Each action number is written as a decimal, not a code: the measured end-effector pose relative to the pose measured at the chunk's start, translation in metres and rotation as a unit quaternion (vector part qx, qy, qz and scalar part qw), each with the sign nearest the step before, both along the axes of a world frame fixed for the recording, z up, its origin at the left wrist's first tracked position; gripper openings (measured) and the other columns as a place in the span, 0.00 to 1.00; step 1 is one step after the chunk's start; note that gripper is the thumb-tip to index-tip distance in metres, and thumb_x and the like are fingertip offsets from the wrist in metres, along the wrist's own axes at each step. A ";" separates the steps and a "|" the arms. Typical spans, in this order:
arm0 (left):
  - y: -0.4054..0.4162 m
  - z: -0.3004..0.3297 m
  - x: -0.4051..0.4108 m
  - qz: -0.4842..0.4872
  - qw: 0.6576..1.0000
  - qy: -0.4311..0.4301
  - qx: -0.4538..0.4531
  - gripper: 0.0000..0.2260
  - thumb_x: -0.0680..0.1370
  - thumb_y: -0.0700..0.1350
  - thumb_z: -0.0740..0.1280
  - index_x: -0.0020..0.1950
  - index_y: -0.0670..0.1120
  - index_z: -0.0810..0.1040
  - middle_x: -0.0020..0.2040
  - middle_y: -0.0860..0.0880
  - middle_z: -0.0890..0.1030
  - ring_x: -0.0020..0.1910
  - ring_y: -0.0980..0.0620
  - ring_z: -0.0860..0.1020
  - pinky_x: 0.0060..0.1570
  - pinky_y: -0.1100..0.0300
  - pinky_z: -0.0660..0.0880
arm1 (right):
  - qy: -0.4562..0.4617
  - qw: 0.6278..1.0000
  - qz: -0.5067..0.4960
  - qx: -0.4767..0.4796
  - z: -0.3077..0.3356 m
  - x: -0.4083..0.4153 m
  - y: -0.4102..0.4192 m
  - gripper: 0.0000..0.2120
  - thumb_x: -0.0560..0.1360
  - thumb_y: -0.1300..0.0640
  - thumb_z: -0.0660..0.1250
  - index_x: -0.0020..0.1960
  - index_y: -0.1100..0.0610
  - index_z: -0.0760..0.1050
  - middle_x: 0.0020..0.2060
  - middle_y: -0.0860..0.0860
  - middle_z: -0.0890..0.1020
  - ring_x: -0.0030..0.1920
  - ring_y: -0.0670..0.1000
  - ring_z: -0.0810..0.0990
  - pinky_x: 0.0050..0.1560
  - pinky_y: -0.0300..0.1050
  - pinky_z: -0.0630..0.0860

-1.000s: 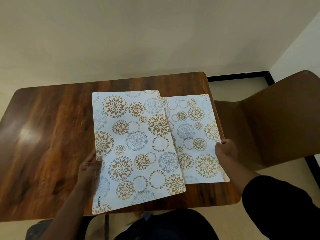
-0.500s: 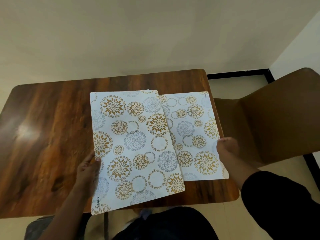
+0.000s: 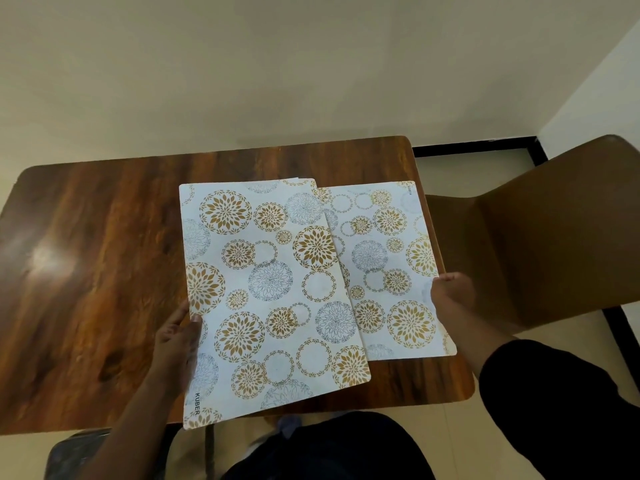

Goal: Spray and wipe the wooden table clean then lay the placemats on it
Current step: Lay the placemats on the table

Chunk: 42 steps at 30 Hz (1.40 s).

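Little has shifted over the last second: both patterned sheets sit slightly farther up the table and the right one has slid a touch toward the right edge, with both grips unchanged. On the wooden table (image 3: 104, 271) the left hand (image 3: 176, 341) holds the left long edge of the near placemat stack (image 3: 270, 299), thumb on top and fingers beneath; thin edges showing at its far corner suggest more than one sheet. This stack seems raised at its near end, which overhangs the table's front edge. The right hand (image 3: 450, 289) pinches the right edge of the single placemat (image 3: 388, 271), which lies flatter, its left side tucked under the stack and its right edge near the table's right edge, next to the brown chair (image 3: 554, 244).

Both mats run with their long axis away from the person, near to far, the stack turned slightly clockwise. Bare wood lies wide open to the left, so the stack, already in the left hand, is the one nearer that free space; the single mat looks close to its spot. Judging by the glossy surface, wiping seems done and laying the mats is the step in hand
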State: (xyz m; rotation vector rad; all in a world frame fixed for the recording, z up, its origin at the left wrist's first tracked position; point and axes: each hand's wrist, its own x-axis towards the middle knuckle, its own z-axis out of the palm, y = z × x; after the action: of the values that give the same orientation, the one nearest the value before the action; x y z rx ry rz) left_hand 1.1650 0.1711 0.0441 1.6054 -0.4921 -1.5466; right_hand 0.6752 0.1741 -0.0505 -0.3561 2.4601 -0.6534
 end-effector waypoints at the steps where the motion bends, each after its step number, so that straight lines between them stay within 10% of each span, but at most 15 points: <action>1: 0.000 0.000 0.000 0.003 1.000 0.001 0.002 0.16 0.86 0.36 0.60 0.69 0.49 0.80 0.63 0.43 0.86 0.54 0.44 0.88 0.52 0.42 0.84 | -0.001 1.000 0.001 0.000 0.000 0.000 0.000 0.02 0.80 0.59 0.69 0.49 0.53 0.78 0.45 0.52 0.79 0.43 0.55 0.79 0.42 0.47 0.76; 17: 0.001 0.001 -0.012 -0.007 1.000 0.022 -0.008 0.17 0.87 0.34 0.58 0.64 0.50 0.83 0.59 0.45 0.87 0.52 0.47 0.88 0.45 0.49 0.86 | 0.016 0.998 0.060 0.003 0.003 0.002 0.005 0.09 0.81 0.61 0.66 0.60 0.58 0.79 0.56 0.57 0.83 0.34 0.46 0.71 0.31 0.40 0.64; 29: 0.004 0.003 -0.019 -0.012 0.999 0.040 -0.027 0.24 0.87 0.34 0.58 0.52 0.55 0.90 0.56 0.47 0.88 0.51 0.47 0.88 0.46 0.49 0.86 | 0.085 0.983 0.159 0.042 -0.002 0.003 0.005 0.10 0.80 0.63 0.66 0.59 0.56 0.80 0.58 0.57 0.83 0.57 0.61 0.81 0.45 0.46 0.72; 36: 0.005 -0.002 -0.017 -0.004 0.999 0.029 -0.033 0.16 0.86 0.34 0.59 0.66 0.49 0.81 0.60 0.46 0.87 0.53 0.47 0.88 0.46 0.50 0.86 | 0.098 0.978 0.185 0.000 0.012 0.012 -0.005 0.11 0.80 0.61 0.66 0.60 0.57 0.82 0.57 0.55 0.84 0.56 0.59 0.83 0.47 0.47 0.77; 42: 0.005 -0.005 -0.013 0.010 0.998 0.035 -0.047 0.17 0.86 0.33 0.59 0.63 0.49 0.83 0.61 0.46 0.87 0.54 0.47 0.88 0.48 0.50 0.86 | -0.256 0.930 0.223 -0.143 0.054 0.069 -0.032 0.12 0.84 0.49 0.67 0.54 0.57 0.83 0.49 0.61 0.87 0.40 0.54 0.84 0.43 0.51 0.82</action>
State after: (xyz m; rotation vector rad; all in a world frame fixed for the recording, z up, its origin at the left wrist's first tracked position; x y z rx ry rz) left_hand 1.1522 0.1762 0.0394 1.4757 -0.5018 -1.5374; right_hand 0.7443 0.1418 0.0031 -0.7308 1.7104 -0.7841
